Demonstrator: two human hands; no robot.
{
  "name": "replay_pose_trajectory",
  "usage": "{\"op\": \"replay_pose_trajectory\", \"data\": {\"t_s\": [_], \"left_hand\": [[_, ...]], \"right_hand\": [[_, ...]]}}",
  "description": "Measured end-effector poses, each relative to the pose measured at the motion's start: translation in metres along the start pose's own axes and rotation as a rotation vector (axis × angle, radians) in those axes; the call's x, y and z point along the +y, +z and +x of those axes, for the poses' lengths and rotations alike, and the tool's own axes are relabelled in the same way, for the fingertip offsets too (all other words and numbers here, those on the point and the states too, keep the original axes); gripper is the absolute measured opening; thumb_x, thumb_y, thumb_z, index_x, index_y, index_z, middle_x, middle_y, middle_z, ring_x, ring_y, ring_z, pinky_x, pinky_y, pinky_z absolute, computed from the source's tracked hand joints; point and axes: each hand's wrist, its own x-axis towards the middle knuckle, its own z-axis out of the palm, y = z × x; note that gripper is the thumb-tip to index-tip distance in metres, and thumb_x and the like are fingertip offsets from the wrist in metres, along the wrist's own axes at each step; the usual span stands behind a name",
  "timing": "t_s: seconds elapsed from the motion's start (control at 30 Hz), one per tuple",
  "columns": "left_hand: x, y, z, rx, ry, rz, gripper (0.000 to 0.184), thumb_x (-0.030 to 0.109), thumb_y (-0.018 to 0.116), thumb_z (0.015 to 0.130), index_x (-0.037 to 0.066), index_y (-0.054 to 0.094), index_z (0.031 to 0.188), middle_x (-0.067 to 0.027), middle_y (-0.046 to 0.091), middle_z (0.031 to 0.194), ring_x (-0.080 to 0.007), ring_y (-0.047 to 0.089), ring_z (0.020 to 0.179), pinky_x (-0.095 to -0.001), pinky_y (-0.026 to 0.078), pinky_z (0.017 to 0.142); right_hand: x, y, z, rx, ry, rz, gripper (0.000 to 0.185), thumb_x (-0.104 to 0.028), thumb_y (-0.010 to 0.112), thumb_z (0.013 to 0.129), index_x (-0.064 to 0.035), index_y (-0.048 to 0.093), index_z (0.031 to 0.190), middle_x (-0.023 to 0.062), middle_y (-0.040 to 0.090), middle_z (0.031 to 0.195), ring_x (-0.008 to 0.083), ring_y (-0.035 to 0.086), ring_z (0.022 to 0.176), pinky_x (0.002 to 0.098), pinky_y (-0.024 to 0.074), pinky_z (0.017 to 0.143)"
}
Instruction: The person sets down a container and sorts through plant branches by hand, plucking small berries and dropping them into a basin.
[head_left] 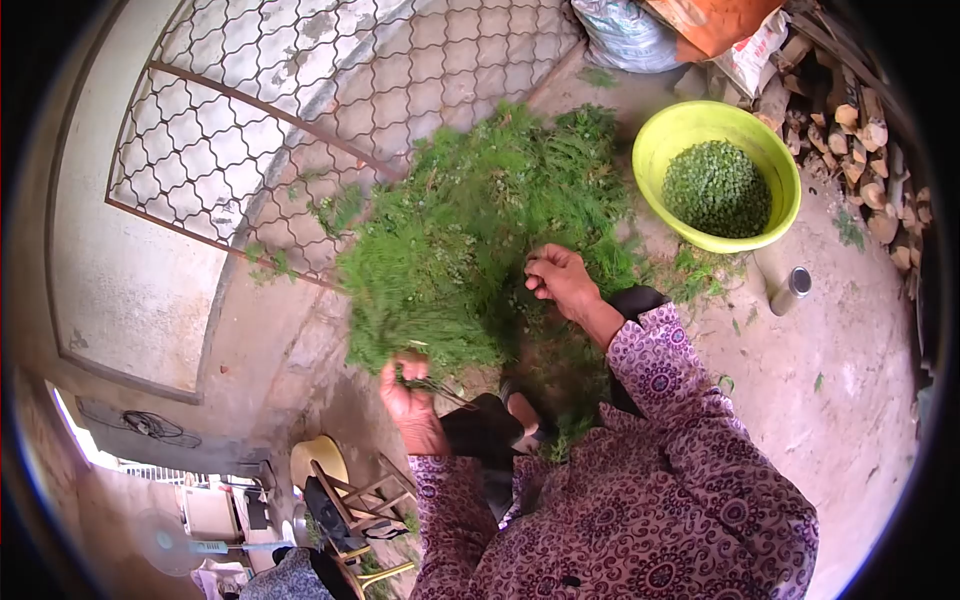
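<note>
A large heap of feathery green plants (pixel 440 270) lies on the ground in front of me. My left hand (pixel 408 395) is closed around thin plant stems (pixel 445 388) at the heap's near left edge. Over the right part of the heap, my right hand (pixel 562 280) has its fingers pressed together; what they hold, if anything, is too small to make out. To the right of the heap, a yellow-green basin (pixel 648 160) contains many small green round pieces (pixel 718 190).
A metal cup (pixel 790 290) stands below the basin. Firewood (pixel 865 160) is stacked at the right, with filled sacks (pixel 630 35) at the top. A wire lattice panel (pixel 240 130) lies at the upper left. Wooden chairs (pixel 360 500) and a fan (pixel 165 542) are at lower left.
</note>
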Motion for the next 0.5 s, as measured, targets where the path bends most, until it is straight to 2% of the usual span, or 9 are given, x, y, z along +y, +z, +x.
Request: {"op": "replay_pose_trajectory", "data": {"t_s": [0.03, 0.13, 0.23, 0.3, 0.33, 0.37, 0.4, 0.43, 0.5], "left_hand": [[0.011, 0.0, 0.002, 0.192, 0.044, -0.064, 0.014, 0.012, 0.054, 0.078, 0.0, 0.05, 0.083, -0.0012, 0.041, 0.062, -0.0102, 0.034, 0.053, -0.0243, 0.029, 0.048], [0.037, -0.014, 0.009, 0.247, 0.142, -0.053, 0.014, 0.013, 0.052, 0.079, 0.001, 0.05, 0.087, -0.0027, 0.045, 0.067, -0.0101, 0.035, 0.054, -0.0239, 0.031, 0.047], [0.058, -0.021, 0.012, 0.131, 0.196, -0.076, 0.019, 0.016, 0.049, 0.081, 0.001, 0.05, 0.094, -0.0035, 0.049, 0.072, -0.0105, 0.038, 0.056, -0.0238, 0.032, 0.047], [0.073, -0.054, 0.015, -0.075, 0.207, -0.109, 0.026, 0.017, 0.049, 0.081, 0.0, 0.05, 0.101, -0.0044, 0.051, 0.077, -0.0118, 0.04, 0.059, -0.024, 0.033, 0.048], [0.082, -0.049, 0.009, 0.141, 0.25, -0.063, 0.029, 0.018, 0.049, 0.08, 0.0, 0.05, 0.104, -0.0055, 0.053, 0.078, -0.0129, 0.041, 0.059, -0.0243, 0.033, 0.048], [0.093, -0.05, 0.003, 0.304, 0.323, 0.149, 0.027, 0.017, 0.051, 0.08, 0.001, 0.052, 0.102, -0.0055, 0.054, 0.078, -0.0135, 0.041, 0.058, -0.0238, 0.033, 0.048], [0.099, -0.016, -0.006, 0.564, 0.316, 0.163, 0.009, 0.014, 0.051, 0.083, 0.006, 0.05, 0.079, -0.0015, 0.048, 0.067, -0.0114, 0.036, 0.051, -0.0247, 0.032, 0.048], [0.117, -0.034, -0.018, 0.399, 0.34, 0.345, 0.01, 0.015, 0.052, 0.084, 0.006, 0.051, 0.081, -0.0021, 0.05, 0.067, -0.0117, 0.037, 0.051, -0.0244, 0.032, 0.048], [0.148, -0.059, -0.043, 0.657, 0.433, 0.71, 0.011, 0.012, 0.054, 0.083, 0.003, 0.051, 0.088, -0.0066, 0.054, 0.077, -0.0147, 0.047, 0.058, -0.0291, 0.04, 0.048]], "right_hand": [[0.0, 0.0, 0.0, 0.003, -0.017, -0.012, 0.006, -0.006, 0.055, 0.078, -0.0037, 0.054, 0.083, 0.0009, 0.055, 0.068, 0.0071, 0.054, 0.056, 0.0181, 0.0417, 0.044], [-0.004, 0.0, -0.002, 0.005, -0.028, -0.022, 0.004, -0.006, 0.055, 0.078, -0.0035, 0.054, 0.081, 0.0011, 0.055, 0.068, 0.0068, 0.053, 0.054, 0.018, 0.0413, 0.043], [-0.005, -0.002, -0.001, -0.008, -0.016, -0.016, 0.003, -0.006, 0.055, 0.078, -0.0037, 0.053, 0.079, 0.0016, 0.056, 0.068, 0.007, 0.053, 0.054, 0.0183, 0.0415, 0.042], [-0.004, -0.004, 0.0, -0.016, -0.016, -0.016, 0.003, -0.005, 0.055, 0.079, -0.0039, 0.053, 0.078, 0.0019, 0.056, 0.068, 0.0073, 0.053, 0.054, 0.0184, 0.0417, 0.042], [-0.001, -0.004, 0.0, -0.005, 0.037, 0.038, 0.003, -0.007, 0.055, 0.079, -0.0037, 0.053, 0.078, 0.0026, 0.056, 0.068, 0.0083, 0.053, 0.053, 0.0196, 0.0423, 0.042], [0.002, -0.004, 0.001, 0.007, 0.087, 0.092, 0.005, -0.008, 0.054, 0.079, -0.0035, 0.053, 0.077, 0.0033, 0.056, 0.068, 0.0093, 0.053, 0.052, 0.0208, 0.0429, 0.042], [0.006, -0.005, 0.002, -0.001, 0.116, 0.149, 0.005, -0.008, 0.054, 0.079, -0.0031, 0.053, 0.077, 0.0041, 0.056, 0.068, 0.0101, 0.054, 0.052, 0.0218, 0.0449, 0.043], [0.008, -0.006, 0.003, 0.009, 0.153, 0.162, 0.006, -0.008, 0.055, 0.08, -0.0025, 0.052, 0.08, 0.005, 0.056, 0.068, 0.0117, 0.056, 0.056, 0.0219, 0.0472, 0.045], [-0.005, -0.013, 0.01, 0.027, 0.193, 0.313, 0.012, -0.008, 0.055, 0.08, -0.0018, 0.05, 0.089, 0.0071, 0.056, 0.072, 0.0152, 0.059, 0.062, 0.0228, 0.0508, 0.049]]}}
